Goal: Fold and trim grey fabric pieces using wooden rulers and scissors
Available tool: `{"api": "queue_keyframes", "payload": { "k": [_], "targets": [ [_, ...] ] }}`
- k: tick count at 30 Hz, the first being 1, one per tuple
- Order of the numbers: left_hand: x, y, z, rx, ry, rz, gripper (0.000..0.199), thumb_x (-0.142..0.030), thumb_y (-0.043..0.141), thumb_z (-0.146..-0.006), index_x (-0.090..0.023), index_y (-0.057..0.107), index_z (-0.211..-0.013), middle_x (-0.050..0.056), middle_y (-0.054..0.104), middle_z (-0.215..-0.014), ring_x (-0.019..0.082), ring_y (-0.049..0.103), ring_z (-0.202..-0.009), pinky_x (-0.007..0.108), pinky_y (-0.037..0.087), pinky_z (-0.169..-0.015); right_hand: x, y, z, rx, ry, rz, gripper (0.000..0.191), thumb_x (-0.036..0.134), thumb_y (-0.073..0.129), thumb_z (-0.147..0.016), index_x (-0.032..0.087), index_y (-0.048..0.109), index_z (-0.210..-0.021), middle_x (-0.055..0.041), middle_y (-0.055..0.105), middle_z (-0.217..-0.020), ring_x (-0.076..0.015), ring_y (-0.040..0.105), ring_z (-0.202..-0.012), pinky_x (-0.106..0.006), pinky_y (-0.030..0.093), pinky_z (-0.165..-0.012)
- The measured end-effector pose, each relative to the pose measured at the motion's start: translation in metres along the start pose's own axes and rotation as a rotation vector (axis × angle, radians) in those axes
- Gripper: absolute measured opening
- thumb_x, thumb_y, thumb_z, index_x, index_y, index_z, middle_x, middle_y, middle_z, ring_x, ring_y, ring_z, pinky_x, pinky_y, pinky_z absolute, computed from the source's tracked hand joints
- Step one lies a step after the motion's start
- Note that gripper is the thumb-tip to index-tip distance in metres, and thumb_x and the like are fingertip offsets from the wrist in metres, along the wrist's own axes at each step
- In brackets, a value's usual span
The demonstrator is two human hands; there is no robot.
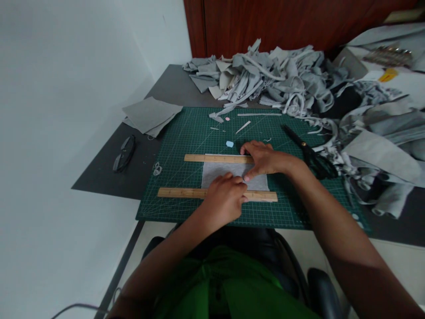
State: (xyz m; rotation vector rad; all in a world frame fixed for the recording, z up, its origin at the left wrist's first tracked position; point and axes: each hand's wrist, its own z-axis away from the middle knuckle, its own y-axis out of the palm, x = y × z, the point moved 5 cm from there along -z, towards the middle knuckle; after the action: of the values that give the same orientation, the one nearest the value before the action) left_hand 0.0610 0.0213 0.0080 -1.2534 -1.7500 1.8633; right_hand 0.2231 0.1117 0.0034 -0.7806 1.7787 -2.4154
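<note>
A grey piece of cloth [219, 170] lies flat on a green cutting mat [186, 133]. One wooden ruler [215, 158] crosses its far edge and a second wooden ruler [182, 192] runs along its near edge. My left hand [226, 197] rests over the near ruler and the cloth with fingers curled; whatever is in them is hidden. My right hand [262, 158] is open at the right end of the far ruler, fingers spread over it. Its thumb reaches down onto the cloth, close to my left hand's knuckles.
Black-handled scissors [308, 153] lie on the mat's right side. Grey cloth scraps [265, 75] are heaped behind and to the right. Folded grey cloth [151, 115] and glasses [124, 153] are at left. A blue chalk-like piece [229, 144] and thin offcuts lie beyond the far ruler.
</note>
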Motion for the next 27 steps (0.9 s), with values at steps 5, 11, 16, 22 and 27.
{"api": "queue_keyframes", "payload": {
  "k": [5, 11, 16, 22, 27],
  "targets": [
    [0.0023, 0.0001, -0.0008, -0.015, 0.037, 0.040, 0.010, -0.017, 0.069, -0.092, -0.019, 0.070, -0.082, 0.004, 0.071, -0.095, 0.024, 0.063, -0.097, 0.043, 0.053, -0.089, 0.0005, 0.0000, 0.0009, 0.002, -0.020, -0.010, 0.067, 0.059, 0.085, -0.064, 0.027, 0.055, -0.114, -0.0098, 0.058, -0.118, -0.0388, 0.055, -0.117, -0.052, 0.041, -0.099],
    [0.0025, 0.0007, 0.0001, -0.010, 0.019, 0.024, 0.008, -0.018, 0.071, -0.092, -0.019, 0.070, -0.083, 0.004, 0.072, -0.096, 0.026, 0.065, -0.096, 0.043, 0.053, -0.084, 0.0007, -0.0001, 0.0019, 0.000, -0.017, -0.003, 0.068, 0.059, 0.085, -0.064, 0.027, 0.055, -0.115, -0.0104, 0.058, -0.119, -0.0391, 0.055, -0.117, -0.052, 0.041, -0.099],
    [0.0031, 0.0010, 0.0001, -0.008, 0.030, 0.035, 0.010, -0.018, 0.070, -0.092, -0.019, 0.072, -0.082, 0.004, 0.072, -0.096, 0.024, 0.065, -0.096, 0.042, 0.053, -0.085, 0.0031, -0.0014, 0.0030, 0.009, -0.028, 0.001, 0.065, 0.058, 0.085, -0.064, 0.026, 0.055, -0.112, -0.0097, 0.060, -0.117, -0.0387, 0.054, -0.117, -0.050, 0.041, -0.098],
    [0.0022, 0.0004, 0.0005, -0.003, 0.024, 0.022, 0.009, -0.018, 0.070, -0.092, -0.019, 0.073, -0.083, 0.004, 0.073, -0.098, 0.025, 0.065, -0.096, 0.042, 0.053, -0.083, 0.0036, -0.0020, 0.0026, -0.001, -0.028, -0.007, 0.064, 0.058, 0.085, -0.063, 0.027, 0.056, -0.111, -0.0084, 0.060, -0.114, -0.0380, 0.055, -0.113, -0.049, 0.041, -0.096],
    [0.0004, -0.0005, 0.0006, 0.004, 0.015, 0.005, 0.009, -0.019, 0.071, -0.093, -0.019, 0.073, -0.084, 0.003, 0.074, -0.099, 0.025, 0.065, -0.097, 0.042, 0.053, -0.084, 0.0046, -0.0026, 0.0028, 0.010, -0.008, -0.005, 0.064, 0.056, 0.085, -0.063, 0.026, 0.056, -0.112, -0.0087, 0.059, -0.114, -0.0379, 0.054, -0.114, -0.048, 0.041, -0.096]
  ]
}}
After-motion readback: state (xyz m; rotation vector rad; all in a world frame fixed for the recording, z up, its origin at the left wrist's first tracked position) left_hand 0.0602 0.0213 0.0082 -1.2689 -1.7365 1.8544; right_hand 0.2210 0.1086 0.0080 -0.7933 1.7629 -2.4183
